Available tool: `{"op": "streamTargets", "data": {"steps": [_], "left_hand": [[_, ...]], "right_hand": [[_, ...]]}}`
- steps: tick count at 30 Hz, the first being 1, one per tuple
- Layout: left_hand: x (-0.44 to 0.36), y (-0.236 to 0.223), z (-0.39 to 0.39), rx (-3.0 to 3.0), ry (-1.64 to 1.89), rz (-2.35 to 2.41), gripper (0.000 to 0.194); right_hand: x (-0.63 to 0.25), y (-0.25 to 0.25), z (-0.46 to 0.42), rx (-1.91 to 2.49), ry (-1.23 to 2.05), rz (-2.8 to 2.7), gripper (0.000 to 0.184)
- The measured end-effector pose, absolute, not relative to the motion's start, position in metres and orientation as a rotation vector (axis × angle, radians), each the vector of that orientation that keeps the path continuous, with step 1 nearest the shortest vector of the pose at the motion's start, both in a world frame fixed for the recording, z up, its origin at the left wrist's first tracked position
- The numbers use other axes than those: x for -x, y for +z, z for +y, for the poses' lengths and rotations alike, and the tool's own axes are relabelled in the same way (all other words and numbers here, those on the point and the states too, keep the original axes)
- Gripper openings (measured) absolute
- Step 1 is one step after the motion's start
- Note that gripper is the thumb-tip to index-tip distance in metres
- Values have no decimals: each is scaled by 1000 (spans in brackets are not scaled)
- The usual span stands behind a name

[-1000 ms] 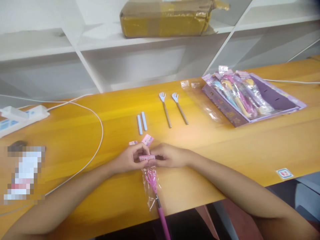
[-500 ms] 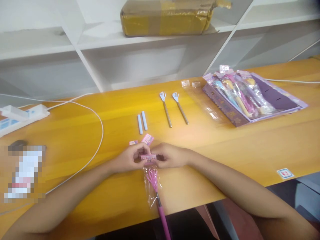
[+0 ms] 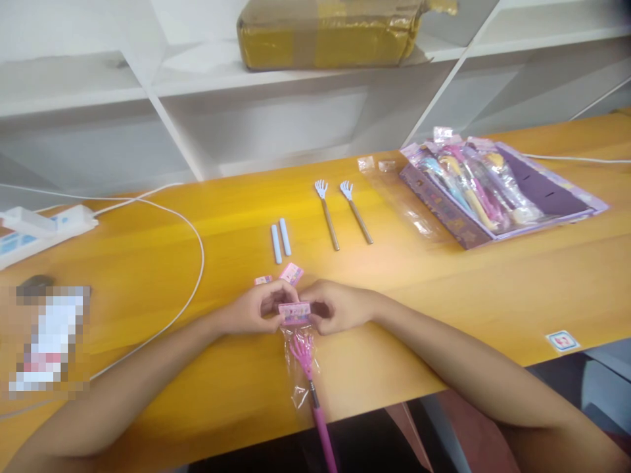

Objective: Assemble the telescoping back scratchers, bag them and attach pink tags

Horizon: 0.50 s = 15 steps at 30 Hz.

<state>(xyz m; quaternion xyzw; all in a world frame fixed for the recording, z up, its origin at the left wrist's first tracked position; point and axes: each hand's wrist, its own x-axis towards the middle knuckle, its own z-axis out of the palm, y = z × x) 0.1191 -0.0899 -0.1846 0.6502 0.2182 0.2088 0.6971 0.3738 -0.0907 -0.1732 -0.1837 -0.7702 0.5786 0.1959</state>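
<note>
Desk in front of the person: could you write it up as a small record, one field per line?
Left hand: left hand grips the left side of a pink card
Right hand: right hand grips its right side
Below the card: pink back scratcher, claw end in a clear wrapper
Beyond the hands: two pale blue sticks; two scratchers with metal rods
Right: purple box of wrapped items
Left: white power strip
Shelf: taped parcel

Orange-yellow table [image 3: 221, 387]: blue rods [image 3: 277, 244], two scratchers [image 3: 330, 221], purple box [image 3: 436, 202].
</note>
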Motion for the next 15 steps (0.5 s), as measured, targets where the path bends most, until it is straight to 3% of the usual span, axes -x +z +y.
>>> {"op": "streamTargets", "data": {"steps": [12, 15], "left_hand": [[-118, -168, -93, -1388, 317, 590, 30], [-118, -167, -94, -1410, 261, 608, 32]], "right_hand": [[-377, -169, -86, 583, 1795, -2145, 5], [-380, -157, -88, 635, 1877, -2292, 21]]}}
